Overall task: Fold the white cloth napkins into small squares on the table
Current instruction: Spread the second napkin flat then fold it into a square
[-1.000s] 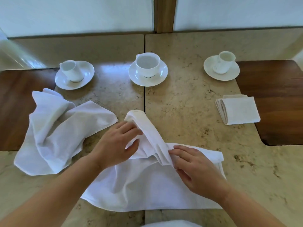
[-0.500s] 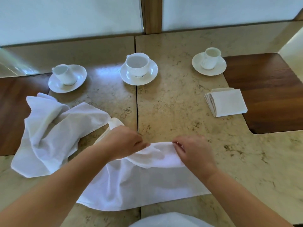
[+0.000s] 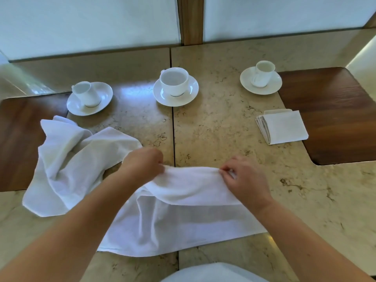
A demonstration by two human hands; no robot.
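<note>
The first fold looks to be in hand: the left hand (image 3: 145, 166) and right hand (image 3: 243, 179) each pinch the far edge of a napkin (image 3: 179, 220) lying at the desk's (image 3: 223, 123) near edge. Next, probably, bring that edge toward the near hem, corners matched.

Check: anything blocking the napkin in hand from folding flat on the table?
Nothing visible. Both hands, left hand and right hand, pinch the napkin; the crumpled napkin lies just left, cups farther back.
</note>
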